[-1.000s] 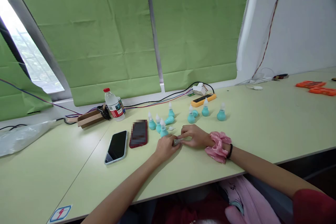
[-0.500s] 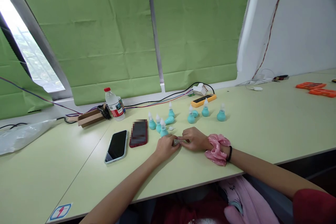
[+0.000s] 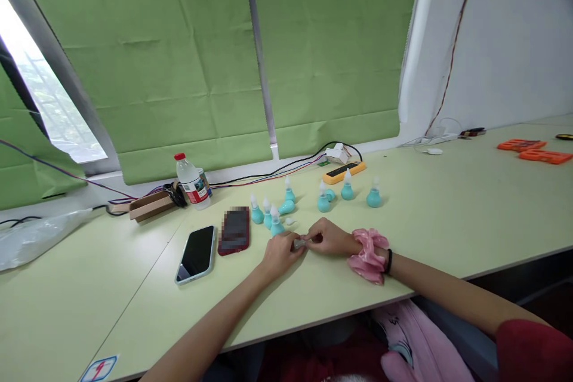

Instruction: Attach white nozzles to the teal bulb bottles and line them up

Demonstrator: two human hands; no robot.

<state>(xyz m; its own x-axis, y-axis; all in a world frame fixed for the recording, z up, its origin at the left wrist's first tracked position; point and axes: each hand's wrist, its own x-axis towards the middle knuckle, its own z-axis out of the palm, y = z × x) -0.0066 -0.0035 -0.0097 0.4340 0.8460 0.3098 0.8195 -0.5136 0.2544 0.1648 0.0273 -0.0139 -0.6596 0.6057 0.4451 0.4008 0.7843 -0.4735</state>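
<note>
My left hand [image 3: 281, 254] rests on the table with its fingers closed on a small translucent nozzle tip [image 3: 298, 244]. From the right, my right hand [image 3: 332, 237] pinches at the same piece, its fingertips meeting those of the left. The exact grip is partly hidden. Just beyond my left hand stands a teal bulb syringe with a clear tip [image 3: 277, 228]. Beside it lies a loose translucent tip [image 3: 290, 221], and behind that a teal bulb [image 3: 286, 207] on its side. Several more upright bulb syringes stand farther back, among them one at the right [image 3: 373, 196].
Left of my hands lie a red-cased phone [image 3: 234, 231] and a light-cased phone [image 3: 196, 255]. Toward the window are a plastic bottle [image 3: 193, 184], an open cardboard box [image 3: 154, 206], cables and a yellow power strip [image 3: 344, 173]. Orange tools [image 3: 545, 157] lie far right.
The view has shifted slightly. Both hands stay together around the small nozzle tip, with only slight finger movement. The bulb syringes keep their places.
</note>
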